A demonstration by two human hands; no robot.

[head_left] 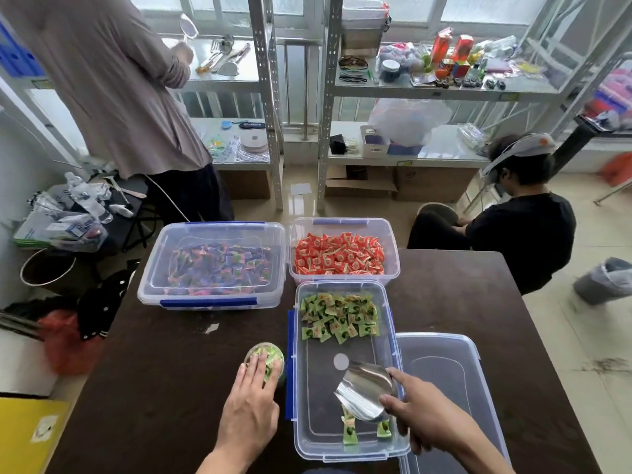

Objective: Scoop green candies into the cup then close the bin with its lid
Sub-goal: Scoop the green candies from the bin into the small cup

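Observation:
An open clear bin (309, 436) with blue clips holds green candies (338, 319) piled at its far end, and a few more lie near its front. My right hand (424, 412) grips a metal scoop (364, 391) low inside the bin's near half, just above the loose candies. A small clear cup (270, 355) filled with green candies stands left of the bin. My left hand (251, 405) lies flat with its fingertips on the cup's top. The bin's clear lid (451, 388) lies on the table to the right, partly under the bin.
A lidded bin of purple mixed candies (212, 265) and an open bin of red candies (342, 256) stand at the table's far side. One person stands at the back left, another sits at the back right. Metal shelves (273, 97) line the window.

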